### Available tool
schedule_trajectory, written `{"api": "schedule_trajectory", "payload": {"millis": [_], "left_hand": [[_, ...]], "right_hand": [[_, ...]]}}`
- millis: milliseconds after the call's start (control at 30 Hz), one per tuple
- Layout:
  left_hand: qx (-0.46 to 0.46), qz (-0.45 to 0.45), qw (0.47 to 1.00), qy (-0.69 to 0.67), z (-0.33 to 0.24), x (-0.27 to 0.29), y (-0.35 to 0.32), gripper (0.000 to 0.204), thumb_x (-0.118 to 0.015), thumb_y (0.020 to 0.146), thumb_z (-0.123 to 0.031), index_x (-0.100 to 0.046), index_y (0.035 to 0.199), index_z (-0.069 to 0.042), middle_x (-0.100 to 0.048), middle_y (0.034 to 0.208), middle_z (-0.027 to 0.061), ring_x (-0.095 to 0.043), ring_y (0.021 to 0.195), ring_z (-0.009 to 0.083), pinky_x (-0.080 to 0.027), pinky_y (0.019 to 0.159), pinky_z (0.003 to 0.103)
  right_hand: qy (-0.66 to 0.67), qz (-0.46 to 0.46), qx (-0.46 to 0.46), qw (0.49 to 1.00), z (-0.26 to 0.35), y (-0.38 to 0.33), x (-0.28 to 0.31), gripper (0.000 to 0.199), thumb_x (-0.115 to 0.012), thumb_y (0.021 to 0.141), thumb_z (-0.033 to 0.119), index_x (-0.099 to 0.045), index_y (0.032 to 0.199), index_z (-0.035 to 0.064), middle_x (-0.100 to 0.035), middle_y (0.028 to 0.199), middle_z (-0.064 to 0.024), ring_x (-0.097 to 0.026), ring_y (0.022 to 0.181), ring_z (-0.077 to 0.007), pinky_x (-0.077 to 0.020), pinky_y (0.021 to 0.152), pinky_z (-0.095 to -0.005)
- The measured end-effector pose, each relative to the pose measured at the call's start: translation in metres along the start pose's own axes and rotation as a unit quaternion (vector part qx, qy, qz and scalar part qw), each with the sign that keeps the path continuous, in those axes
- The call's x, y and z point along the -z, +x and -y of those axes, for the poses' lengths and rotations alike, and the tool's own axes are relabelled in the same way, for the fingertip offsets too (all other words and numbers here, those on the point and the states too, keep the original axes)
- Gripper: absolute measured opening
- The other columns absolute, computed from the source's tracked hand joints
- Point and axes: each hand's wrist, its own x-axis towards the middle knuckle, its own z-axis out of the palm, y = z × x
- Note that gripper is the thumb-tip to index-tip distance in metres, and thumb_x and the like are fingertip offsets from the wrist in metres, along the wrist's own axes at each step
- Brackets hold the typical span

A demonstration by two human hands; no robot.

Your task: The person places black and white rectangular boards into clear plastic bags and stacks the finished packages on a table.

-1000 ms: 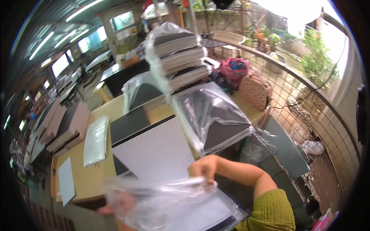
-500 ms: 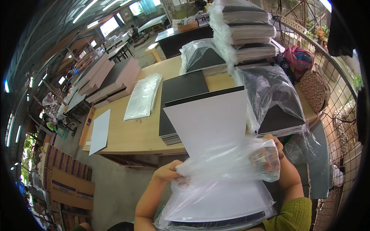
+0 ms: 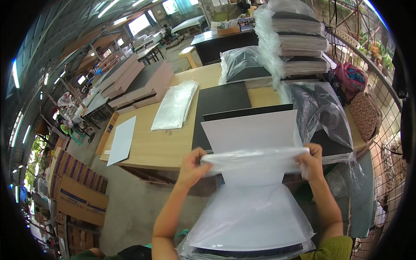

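Note:
Both my hands grip a clear plastic bag [image 3: 255, 161] by its gathered edge, stretched between them. My left hand [image 3: 193, 167] pinches the left end, and my right hand [image 3: 311, 161] pinches the right end. The bag goes around a stack of large white sheets [image 3: 251, 125] with a dark board behind it. The upper part of the stack stands out above the plastic, leaning against the black boards on the table. Its lower part [image 3: 251, 221] lies inside the bag close to my body, with a dark edge at the bottom.
On the wooden table [image 3: 173, 149] lie black boards [image 3: 216, 102], folded clear bags [image 3: 175, 104] and a white sheet [image 3: 122, 141]. Plastic-wrapped stacks [image 3: 301, 43] rise at the back right. A patterned bag [image 3: 366, 115] sits by the wire fence [image 3: 390, 151]. Cardboard [image 3: 82, 199] leans at left.
My hands have moved up and apart, drawing the bag's edge higher along the sheets and pulling it taut. The view has shifted slightly, so the table appears farther right.

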Motion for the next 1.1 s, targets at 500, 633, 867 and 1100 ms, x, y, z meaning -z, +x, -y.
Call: {"api": "schedule_trajectory", "payload": {"millis": [500, 633, 867, 1100], "left_hand": [[0.02, -0.007, 0.974, 0.224, -0.068, 0.011, 0.054, 0.012, -0.06, 0.081, -0.002, -0.068, 0.088, 0.003, -0.057, 0.097, 0.002, -0.049, 0.062, 0.0074, -0.038, 0.051, 0.025], [0.216, 0.141, 0.966, -0.025, -0.048, 0.035, 0.053, 0.022, -0.062, 0.083, -0.013, -0.066, 0.097, 0.004, -0.062, 0.094, 0.0021, -0.054, 0.067, 0.0083, -0.042, 0.059, 0.024], [0.311, 0.217, 0.903, -0.202, -0.032, 0.039, 0.029, 0.025, -0.067, 0.082, -0.019, -0.064, 0.1, -0.001, -0.065, 0.084, 0.0032, -0.058, 0.068, 0.0077, -0.043, 0.054, 0.021], [0.3, 0.204, 0.914, -0.179, 0.046, 0.047, 0.011, 0.008, -0.066, 0.079, -0.012, -0.061, 0.081, -0.006, -0.059, 0.072, -0.0026, -0.052, 0.055, 0.0041, -0.038, 0.047, 0.018]], "right_hand": [[-0.385, -0.173, 0.196, 0.885, 0.075, 0.069, -0.065, 0.018, -0.065, 0.075, 0.002, -0.052, 0.064, -0.0022, -0.038, 0.053, 0.0001, -0.033, 0.053, -0.0048, -0.027, 0.046, -0.0243], [-0.351, 0.003, 0.013, 0.936, 0.099, 0.07, -0.048, 0.018, -0.068, 0.073, 0.007, -0.057, 0.061, -0.0016, -0.047, 0.053, 0.0016, -0.041, 0.052, -0.0037, -0.029, 0.046, -0.0231], [-0.116, 0.126, -0.212, 0.962, 0.106, 0.059, -0.038, 0.016, -0.067, 0.079, 0.013, -0.066, 0.078, -0.0028, -0.064, 0.07, -0.006, -0.056, 0.057, -0.0087, -0.0424, 0.052, -0.0221], [0.048, 0.088, -0.271, 0.957, 0.039, 0.028, -0.013, 0.017, -0.063, 0.08, 0.009, -0.065, 0.087, -0.0057, -0.065, 0.078, -0.0069, -0.06, 0.071, -0.0134, -0.0469, 0.066, -0.0279]]}}
